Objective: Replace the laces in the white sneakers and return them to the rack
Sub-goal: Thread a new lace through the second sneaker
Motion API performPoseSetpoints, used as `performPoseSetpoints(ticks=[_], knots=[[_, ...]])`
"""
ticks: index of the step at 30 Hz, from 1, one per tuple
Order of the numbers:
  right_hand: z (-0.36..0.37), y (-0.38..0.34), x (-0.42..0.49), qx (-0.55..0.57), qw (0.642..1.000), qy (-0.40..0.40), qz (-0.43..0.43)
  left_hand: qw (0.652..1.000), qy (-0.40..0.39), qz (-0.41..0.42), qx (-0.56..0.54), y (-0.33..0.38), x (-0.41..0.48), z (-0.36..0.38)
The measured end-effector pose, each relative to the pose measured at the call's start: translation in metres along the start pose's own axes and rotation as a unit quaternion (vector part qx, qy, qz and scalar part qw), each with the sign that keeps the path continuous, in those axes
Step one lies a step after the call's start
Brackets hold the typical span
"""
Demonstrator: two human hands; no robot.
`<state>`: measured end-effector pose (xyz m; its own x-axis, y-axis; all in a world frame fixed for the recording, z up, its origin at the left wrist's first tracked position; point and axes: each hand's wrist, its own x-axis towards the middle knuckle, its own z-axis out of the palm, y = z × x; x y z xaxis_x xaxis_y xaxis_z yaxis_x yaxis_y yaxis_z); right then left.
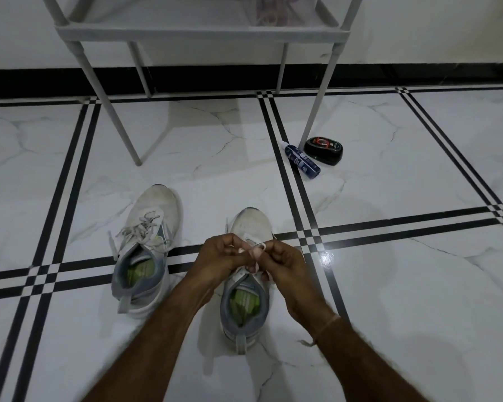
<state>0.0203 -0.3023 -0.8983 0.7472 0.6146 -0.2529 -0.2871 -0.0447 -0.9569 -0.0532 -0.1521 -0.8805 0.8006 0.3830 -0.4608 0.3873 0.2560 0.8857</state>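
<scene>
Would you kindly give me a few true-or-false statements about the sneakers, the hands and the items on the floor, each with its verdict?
1. Both the left hand and the right hand pinch a lace over the near sneaker. True.
2. The other sneaker sits on the rack. False: it stands on the floor, in front of the rack.
3. The blue bottle stands upright. False: it lies on its side beside the black oval container.
4. The other sneaker has greyish laces in it. True.
</scene>
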Motion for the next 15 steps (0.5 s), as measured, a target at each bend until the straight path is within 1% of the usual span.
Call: performPoseSetpoints(ticks=[4,10,15], knots=[[0.001,0.003,-0.003,0.014,0.999,0.044,0.017,1.0,0.018,0.001,-0.012,-0.01,-0.005,0.007],[0.006,0.004,-0.001,-0.004,0.995,0.094,0.028,0.996,0.039,0.017,0.078,-0.014,-0.002,0.007],[0.01,0.006,0.003,-0.024,0.991,0.117,0.06,0.989,0.038,0.064,0.126,-0.02,-0.005,0.005]])
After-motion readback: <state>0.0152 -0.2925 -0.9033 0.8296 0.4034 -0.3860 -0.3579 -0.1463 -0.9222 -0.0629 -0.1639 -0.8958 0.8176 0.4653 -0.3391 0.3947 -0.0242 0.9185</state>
